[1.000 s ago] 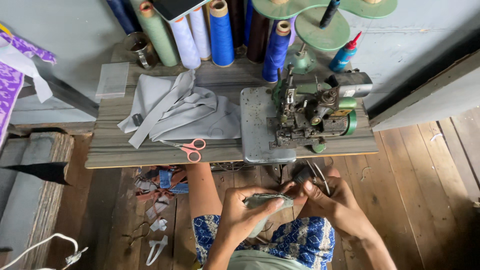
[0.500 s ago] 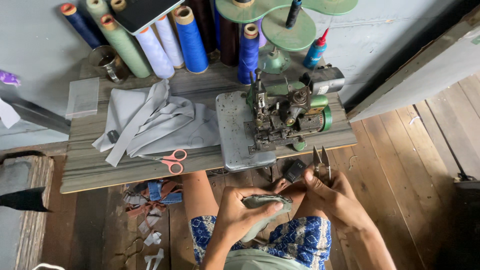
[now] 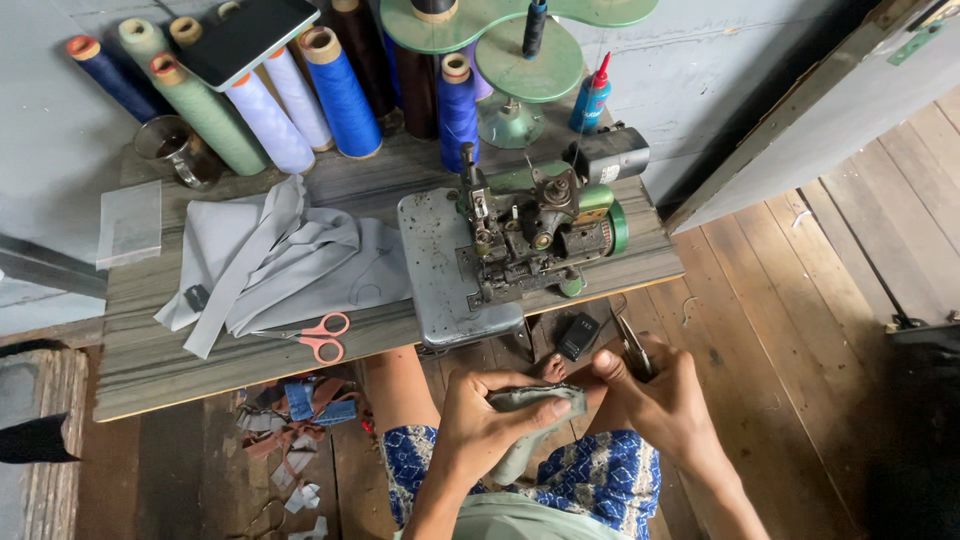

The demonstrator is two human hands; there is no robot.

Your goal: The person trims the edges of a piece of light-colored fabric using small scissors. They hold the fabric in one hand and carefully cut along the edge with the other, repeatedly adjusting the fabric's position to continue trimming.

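My left hand (image 3: 490, 420) grips a small folded piece of grey-green cloth (image 3: 528, 425) over my lap. My right hand (image 3: 655, 395) pinches the same cloth at its right end and also holds a pair of small metal thread snips (image 3: 632, 345), blades pointing up. Both hands sit just below the front edge of the wooden table (image 3: 160, 375). A green and grey sewing machine (image 3: 525, 235) stands on the table straight above my hands.
A pile of grey fabric (image 3: 275, 265) lies left of the machine, with pink-handled scissors (image 3: 320, 338) at its front. Several large thread cones (image 3: 340, 90) lean against the back wall beside a metal cup (image 3: 180, 150). Cloth scraps (image 3: 290, 420) litter the wooden floor.
The view has shifted, so the table sits further right and higher. My hands stay together on the cloth; the snips have come in closer to it.
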